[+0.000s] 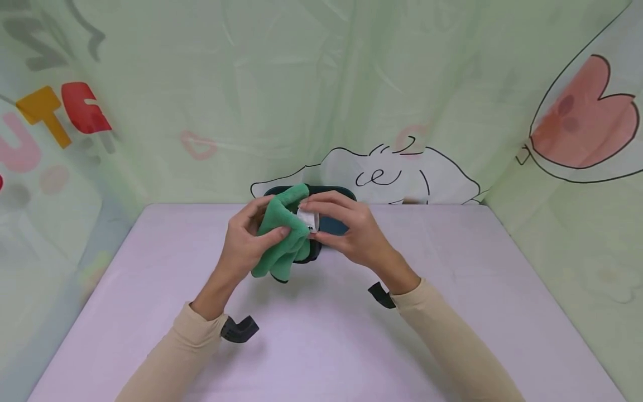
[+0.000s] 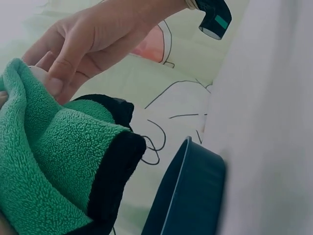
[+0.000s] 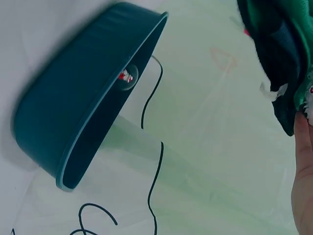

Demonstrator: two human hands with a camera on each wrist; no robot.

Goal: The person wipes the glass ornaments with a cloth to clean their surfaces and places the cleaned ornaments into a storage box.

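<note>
A green towel-like cloth (image 1: 283,231) with a dark border hangs in folds from my left hand (image 1: 246,237), whose thumb lies across its front. My right hand (image 1: 354,226) pinches a small white object (image 1: 308,219) with dark marks between thumb and fingers, against the cloth; its exact kind cannot be told. In the left wrist view the cloth (image 2: 73,152) covers much of that object, and only a pale rounded part shows by the right thumb. Behind and below both hands stands a dark teal basin (image 3: 63,93).
Inside the basin, a clear round thing with a small red and white figure (image 3: 127,77) shows near the rim. The pale table (image 1: 311,346) ends at a printed curtain (image 1: 281,100) just behind the basin. A black wrist mount (image 1: 239,329) sticks out from each sleeve.
</note>
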